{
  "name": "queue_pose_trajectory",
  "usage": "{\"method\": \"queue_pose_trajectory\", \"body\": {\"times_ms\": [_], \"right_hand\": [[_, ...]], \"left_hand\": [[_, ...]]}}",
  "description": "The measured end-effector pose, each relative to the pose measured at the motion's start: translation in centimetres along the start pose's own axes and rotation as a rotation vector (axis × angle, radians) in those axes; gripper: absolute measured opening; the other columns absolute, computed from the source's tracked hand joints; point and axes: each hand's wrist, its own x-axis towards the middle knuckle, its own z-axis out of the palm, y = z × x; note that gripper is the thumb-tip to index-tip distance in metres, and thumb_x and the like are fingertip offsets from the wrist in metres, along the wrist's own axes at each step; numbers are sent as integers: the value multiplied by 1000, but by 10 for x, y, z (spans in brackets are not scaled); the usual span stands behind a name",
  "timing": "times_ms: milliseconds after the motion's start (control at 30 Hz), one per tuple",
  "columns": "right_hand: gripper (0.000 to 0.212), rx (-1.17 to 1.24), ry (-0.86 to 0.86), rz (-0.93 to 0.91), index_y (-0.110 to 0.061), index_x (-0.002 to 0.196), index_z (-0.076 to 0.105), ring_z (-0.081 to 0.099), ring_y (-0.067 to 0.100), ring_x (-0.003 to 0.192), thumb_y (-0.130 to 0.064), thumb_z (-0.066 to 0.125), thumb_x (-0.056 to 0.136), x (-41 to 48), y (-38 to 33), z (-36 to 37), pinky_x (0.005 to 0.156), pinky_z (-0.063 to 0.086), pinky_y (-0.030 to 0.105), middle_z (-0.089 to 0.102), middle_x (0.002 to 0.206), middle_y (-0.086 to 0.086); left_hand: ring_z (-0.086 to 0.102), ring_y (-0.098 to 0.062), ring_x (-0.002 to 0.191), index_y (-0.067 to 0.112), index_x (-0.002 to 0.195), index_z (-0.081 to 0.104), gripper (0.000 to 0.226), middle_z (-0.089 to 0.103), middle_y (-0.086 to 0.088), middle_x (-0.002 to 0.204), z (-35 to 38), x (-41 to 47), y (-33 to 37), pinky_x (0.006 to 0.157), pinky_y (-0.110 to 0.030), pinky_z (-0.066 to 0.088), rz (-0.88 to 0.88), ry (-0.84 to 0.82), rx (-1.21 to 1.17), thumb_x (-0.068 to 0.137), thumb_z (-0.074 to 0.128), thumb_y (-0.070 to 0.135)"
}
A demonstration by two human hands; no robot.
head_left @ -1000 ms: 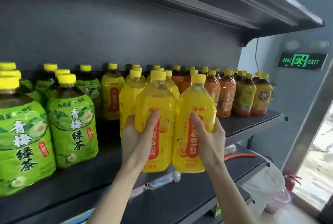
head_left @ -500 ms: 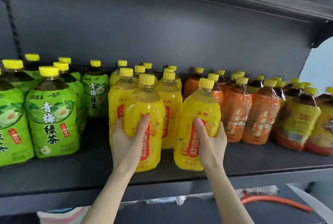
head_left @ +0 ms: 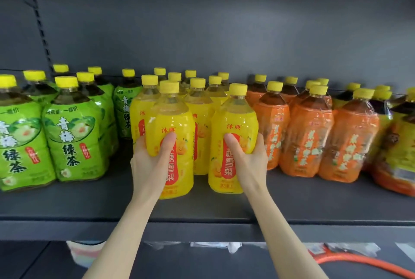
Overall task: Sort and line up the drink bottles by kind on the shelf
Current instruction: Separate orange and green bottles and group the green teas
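Observation:
My left hand (head_left: 151,166) grips a yellow pear-drink bottle (head_left: 177,121) with a yellow cap and red label. A second, matching yellow bottle (head_left: 238,119) is held by my right hand (head_left: 249,162). Both stand upright at the front of the dark shelf (head_left: 202,209), a small gap between them. Behind them stand several more yellow bottles (head_left: 199,108). Green tea bottles (head_left: 71,135) fill the left side of the shelf. Orange-labelled bottles (head_left: 307,135) stand in rows on the right.
Darker bottles with yellow-and-orange labels (head_left: 399,153) crowd the far right. The shelf's grey back panel rises behind. On the lower shelf lie an orange hose (head_left: 359,260), white scraps and a striped cloth (head_left: 85,254).
The view has swung left and closer to face the shelf squarely. Both hands still hold the same two yellow bottles, which have been set slightly further apart on the shelf front.

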Motion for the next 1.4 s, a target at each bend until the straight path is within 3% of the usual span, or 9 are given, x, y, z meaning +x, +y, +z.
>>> {"method": "queue_pose_trajectory", "body": {"times_ms": [133,300,467,633,800,967,1167,1300,1400], "right_hand": [[81,-33,-12,11,-26,127,44,64,8,97,-63,65,58,5,2,6,74,54,21,62,107,-13],[73,-69,10,11,-27,118,31,60,8,98,-60,69,65,1,2,8,74,53,20,57,112,-3],[79,-243,61,-59,-21,121,37,46,21,116,-73,63,68,-6,0,8,94,46,35,41,119,0],[78,-299,36,-53,-18,122,41,49,21,112,-70,56,66,-17,-11,8,95,49,45,44,118,1],[82,-365,12,-20,-12,136,39,49,24,120,-67,54,76,-27,-23,10,99,46,43,47,130,5],[73,-574,45,-178,-15,149,26,37,22,135,-40,61,91,-44,-46,6,106,39,38,34,150,5],[25,-490,59,-336,-14,115,63,58,17,105,-23,62,92,-77,-88,35,84,50,37,62,117,2],[10,-413,-24,-338,-18,99,67,63,12,90,-23,62,92,-113,-102,90,72,51,26,69,97,-1],[7,-374,-87,-335,-17,95,68,63,3,83,-20,62,92,-149,-99,145,75,50,21,70,91,-3]], "left_hand": [[57,-1,93,30,120,35,80,53,20,102,4,4,2,72,-26,48,-17,18,-15,57,53,76],[58,-14,103,30,125,37,75,56,6,116,4,4,-3,89,-44,51,3,45,45,69,52,77],[53,-21,113,26,125,43,84,53,0,124,2,2,-3,95,-50,47,64,61,124,66,43,85],[51,-21,119,25,134,45,84,56,3,129,-2,-2,1,100,-49,43,124,-3,252,75,30,84],[57,-21,110,22,130,49,86,59,-2,123,-18,-4,17,95,-45,48,97,-117,381,73,31,84],[62,-9,84,16,115,63,44,63,11,94,-42,-6,39,70,-17,48,177,-182,446,85,58,48],[65,-6,79,15,97,69,16,70,5,84,-95,-13,67,67,-11,47,296,-138,395,88,64,27],[66,-5,78,20,89,69,8,71,10,82,-164,-18,77,74,-17,50,307,-130,336,87,63,26],[65,0,78,23,87,70,6,71,12,79,-235,-24,77,73,-10,48,284,-137,334,87,65,25]]}}
